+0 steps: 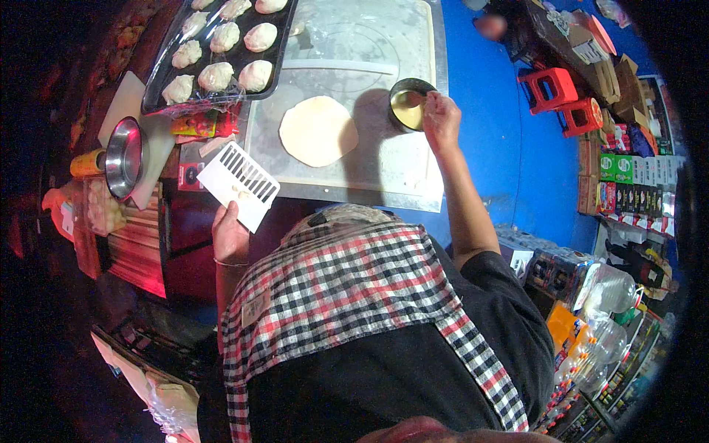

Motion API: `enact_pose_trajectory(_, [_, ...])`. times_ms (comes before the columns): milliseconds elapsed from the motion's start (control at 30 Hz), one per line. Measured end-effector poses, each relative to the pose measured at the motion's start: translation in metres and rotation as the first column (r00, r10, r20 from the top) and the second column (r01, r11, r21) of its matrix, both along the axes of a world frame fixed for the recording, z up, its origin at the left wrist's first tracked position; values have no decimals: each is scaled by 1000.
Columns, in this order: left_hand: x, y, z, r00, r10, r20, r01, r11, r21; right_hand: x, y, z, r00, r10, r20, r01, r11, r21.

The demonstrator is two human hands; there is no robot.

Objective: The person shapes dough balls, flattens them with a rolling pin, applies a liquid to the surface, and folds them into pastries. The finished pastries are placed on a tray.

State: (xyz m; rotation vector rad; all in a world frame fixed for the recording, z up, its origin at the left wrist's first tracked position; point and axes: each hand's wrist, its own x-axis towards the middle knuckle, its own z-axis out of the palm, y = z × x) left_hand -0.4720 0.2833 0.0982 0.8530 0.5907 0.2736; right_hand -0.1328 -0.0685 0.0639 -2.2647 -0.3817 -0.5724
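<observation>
My left hand (230, 235) grips a white slotted plastic scraper (238, 185) over the near left edge of the mat; small pale bits lie on it. At the right side of the work surface, my right hand (442, 119) is at the rim of a dark round bowl (410, 108) with a yellowish content. Whether the fingers hold the rim or a utensil inside, I cannot tell. Between the hands a flat round of rolled dough (317, 132) lies on the translucent mat (310, 180). My right arm's shadow falls beside the dough and touches its right part.
A black tray (194, 102) with several dough balls under plastic film stands at the upper left. Left of the mat are a steel bowl (124, 158), a white board (158, 160) and a colourful packet (196, 123). Red stools (548, 88) stand at the right.
</observation>
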Motion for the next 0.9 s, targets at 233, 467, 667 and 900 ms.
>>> enact_pose_trajectory(233, [1, 8, -2, 995, -61, 75, 63, 998, -25, -9, -22, 2, 837, 119, -533, 319, 685, 655])
enact_pose_trajectory(467, [6, 17, 1, 989, -125, 84, 129, 991, -38, -23, -31, -5, 744, 201, -637, 489, 487, 724])
enact_pose_trajectory(667, [6, 21, 1, 986, -149, 78, 153, 987, -40, -26, -38, -5, 825, 252, -505, 425, 311, 850])
enact_pose_trajectory(900, [2, 26, -4, 997, -76, 31, 77, 997, -24, -24, -48, -19, 787, 197, -584, 525, 283, 803])
